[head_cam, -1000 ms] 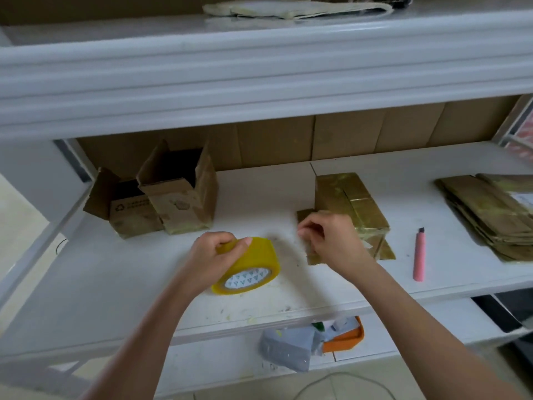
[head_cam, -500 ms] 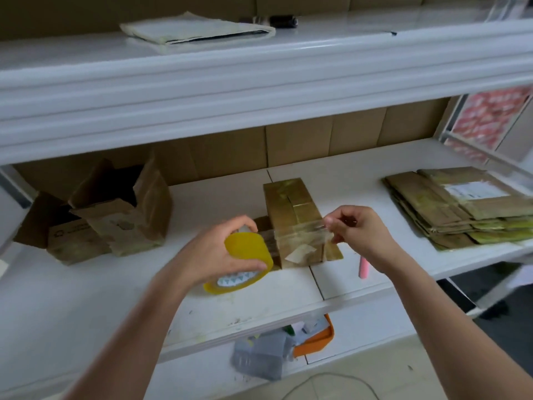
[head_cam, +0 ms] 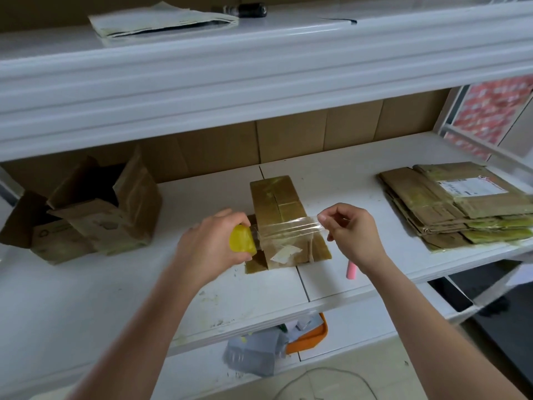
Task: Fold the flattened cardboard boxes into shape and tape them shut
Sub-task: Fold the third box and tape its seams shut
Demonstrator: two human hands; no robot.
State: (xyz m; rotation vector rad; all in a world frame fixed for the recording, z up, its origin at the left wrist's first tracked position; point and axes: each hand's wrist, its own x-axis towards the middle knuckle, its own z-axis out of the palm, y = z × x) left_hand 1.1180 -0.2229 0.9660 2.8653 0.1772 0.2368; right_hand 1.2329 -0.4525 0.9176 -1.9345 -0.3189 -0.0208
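We note a small folded cardboard box point(head_cam: 284, 223) of dull brown board, its top glossy with old yellowed tape and a torn pale label scrap on its near face. It sits on the white shelf board point(head_cam: 95, 287), just behind the front edge, near a seam between two panels. A strip of clear tape point(head_cam: 288, 228), shiny and lightly wrinkled, spans the air above the box's near end. It runs from the yellow tape roll point(head_cam: 242, 241) on the left to the fingertips on the right.

To the right lies a stack of flattened boxes point(head_cam: 450, 206), worn and tape-streaked, the top one bearing a white shipping label. To the left stand two opened boxes point(head_cam: 86, 215) with flaps up, rough and creased. A pink utility knife point(head_cam: 351, 269) shows partly behind the right wrist.

The shelf surface is scuffed and stained near its front edge. Brown board lines the back of the bay. A white upper shelf point(head_cam: 259, 67) carries a flat folded cloth-like item point(head_cam: 161, 20).

Our left hand point(head_cam: 213, 243) is wrapped over the roll, fingers curled tight around it, palm down. Our right hand point(head_cam: 350, 235) pinches the tape's free end between thumb and forefinger, other fingers loosely bent. Both forearms reach in from below.
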